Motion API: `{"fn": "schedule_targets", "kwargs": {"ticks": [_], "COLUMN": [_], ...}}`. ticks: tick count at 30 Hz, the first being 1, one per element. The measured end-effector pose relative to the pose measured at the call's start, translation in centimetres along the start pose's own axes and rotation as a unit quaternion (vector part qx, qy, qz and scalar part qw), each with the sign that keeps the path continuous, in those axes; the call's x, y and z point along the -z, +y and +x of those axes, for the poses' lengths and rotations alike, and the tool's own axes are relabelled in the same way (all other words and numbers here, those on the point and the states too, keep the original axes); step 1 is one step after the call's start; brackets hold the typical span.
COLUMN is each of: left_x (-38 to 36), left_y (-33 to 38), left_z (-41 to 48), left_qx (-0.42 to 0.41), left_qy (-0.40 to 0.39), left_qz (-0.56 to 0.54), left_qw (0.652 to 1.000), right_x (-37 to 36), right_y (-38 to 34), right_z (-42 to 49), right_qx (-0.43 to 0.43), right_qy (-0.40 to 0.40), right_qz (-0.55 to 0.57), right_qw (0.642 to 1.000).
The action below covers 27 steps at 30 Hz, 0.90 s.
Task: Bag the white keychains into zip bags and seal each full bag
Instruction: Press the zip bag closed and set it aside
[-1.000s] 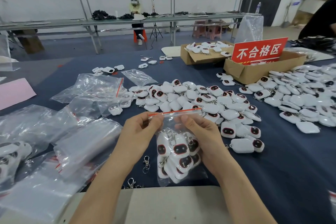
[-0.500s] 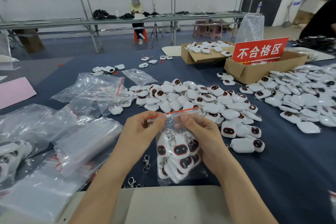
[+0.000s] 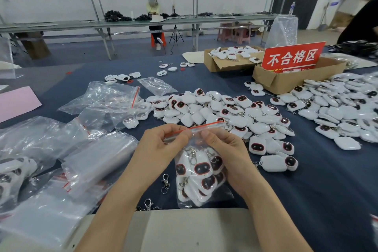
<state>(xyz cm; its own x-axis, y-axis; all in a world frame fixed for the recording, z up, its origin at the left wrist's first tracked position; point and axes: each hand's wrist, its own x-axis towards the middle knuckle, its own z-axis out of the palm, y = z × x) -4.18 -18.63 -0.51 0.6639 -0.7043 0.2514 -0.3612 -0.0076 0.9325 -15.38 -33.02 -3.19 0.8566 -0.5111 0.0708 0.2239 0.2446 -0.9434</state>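
Well in front of the red sign [image 3: 293, 57], one filled zip bag [image 3: 204, 194] hangs between two hands. The left hand [image 3: 161, 146] and right hand [image 3: 226, 150] each pinch its red zip strip [image 3: 206, 126] with curled fingers. The strip's far end looks unpressed, so a skipped stretch or a trapped clasp could leave it gaping. About six white keychains [image 3: 201, 169] show inside. Two cardboard boxes [image 3: 286, 83] stand by the sign, and the loose pile [image 3: 235, 112] is past counting.

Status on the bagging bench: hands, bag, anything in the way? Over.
Left hand and right hand both pinch the red zip strip. Zip bag full of white keychains, seal not confirmed. Loose clasp lies left of bag, clear of hands.
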Motion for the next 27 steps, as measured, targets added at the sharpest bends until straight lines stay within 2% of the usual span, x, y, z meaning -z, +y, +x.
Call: {"fn": "schedule_targets", "kwargs": {"ticks": [10,27], "left_x": [-0.06,-0.18], "left_y": [0.36,0.83], "left_z": [-0.10,-0.27], "left_qx": [-0.006,-0.027], "left_qy": [0.015,0.015], "left_qz": [0.054,0.088], "left_qw": [0.998,0.996], "right_x": [0.10,-0.21], "right_y": [0.28,-0.01], "right_z": [0.05,0.05], "right_qx": [0.013,0.015], "right_qy": [-0.012,-0.024], "right_qz": [0.016,0.010], "right_qw": [1.000,1.000]}}
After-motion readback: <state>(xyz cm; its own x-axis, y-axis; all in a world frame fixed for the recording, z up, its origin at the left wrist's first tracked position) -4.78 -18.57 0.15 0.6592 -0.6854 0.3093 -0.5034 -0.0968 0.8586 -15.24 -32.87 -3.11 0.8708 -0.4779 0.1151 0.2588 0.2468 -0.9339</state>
